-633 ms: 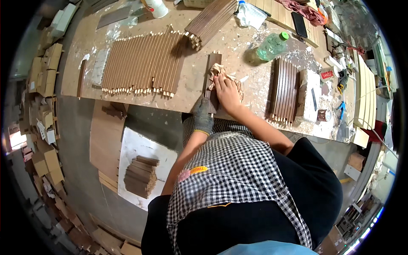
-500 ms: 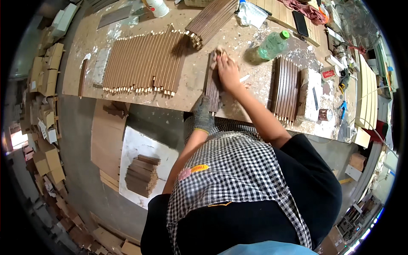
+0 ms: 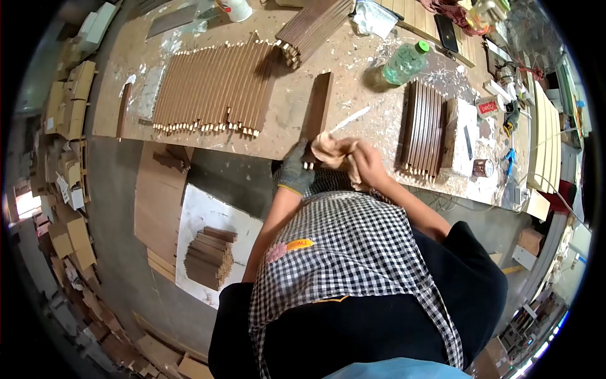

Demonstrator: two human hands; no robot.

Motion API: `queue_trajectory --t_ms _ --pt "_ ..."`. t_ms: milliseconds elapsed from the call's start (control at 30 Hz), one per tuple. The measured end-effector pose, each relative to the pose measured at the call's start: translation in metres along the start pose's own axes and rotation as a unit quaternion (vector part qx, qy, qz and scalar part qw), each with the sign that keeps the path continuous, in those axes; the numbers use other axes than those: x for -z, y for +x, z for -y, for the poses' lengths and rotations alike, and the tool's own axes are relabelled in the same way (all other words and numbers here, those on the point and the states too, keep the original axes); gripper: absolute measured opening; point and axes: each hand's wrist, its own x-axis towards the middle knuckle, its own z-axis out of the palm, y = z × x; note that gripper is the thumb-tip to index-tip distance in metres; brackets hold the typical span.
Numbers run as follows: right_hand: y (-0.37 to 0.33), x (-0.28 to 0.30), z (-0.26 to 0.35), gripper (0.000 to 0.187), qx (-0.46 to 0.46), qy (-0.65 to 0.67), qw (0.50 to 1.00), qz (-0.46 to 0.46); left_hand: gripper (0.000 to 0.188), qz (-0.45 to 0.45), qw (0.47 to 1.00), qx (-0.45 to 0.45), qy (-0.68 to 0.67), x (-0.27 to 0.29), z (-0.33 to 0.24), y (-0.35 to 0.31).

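Apron (image 3: pixel 353 268) — lettered yellow patch (image 3: pixel 300 244), tub (image 3: pixel 482 102) — lettered label (image 3: pixel 488 107)

The wooden strip (image 3: pixel 320 104) is brown, the cloth (image 3: pixel 328 150) tan, the glove (image 3: pixel 294 170) grey, the apron (image 3: pixel 344 243) checked black and white.

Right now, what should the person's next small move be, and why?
Probably to press the tan cloth onto the brown wooden strip and slide it toward the far end: the right hand holds the cloth bunched by the strip's near end, the gloved left hand grips that end, and the far length lies uncovered.
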Motion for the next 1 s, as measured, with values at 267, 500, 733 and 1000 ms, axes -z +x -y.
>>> queue_trajectory --t_ms 267,500,733,1000 --pt "0.055 -0.045 0.023 0.029 0.366 -0.323 0.869 0.083 0.033 0.008 0.789 -0.180 0.588 -0.019 0.007 -0.041" --pt "0.192 -0.005 -0.017 0.044 0.272 -0.306 0.909 -0.083 0.030 0.041 0.991 0.107 0.065 -0.035 -0.003 -0.049" --pt "0.255 0.052 -0.035 0.031 0.183 -0.224 0.927 -0.240 0.027 0.091 0.976 0.191 -0.054 -0.018 -0.003 -0.041" --pt "0.097 -0.050 0.012 0.026 0.463 -0.257 0.844 0.079 0.026 0.105 0.971 0.184 -0.112 -0.012 -0.004 -0.041"
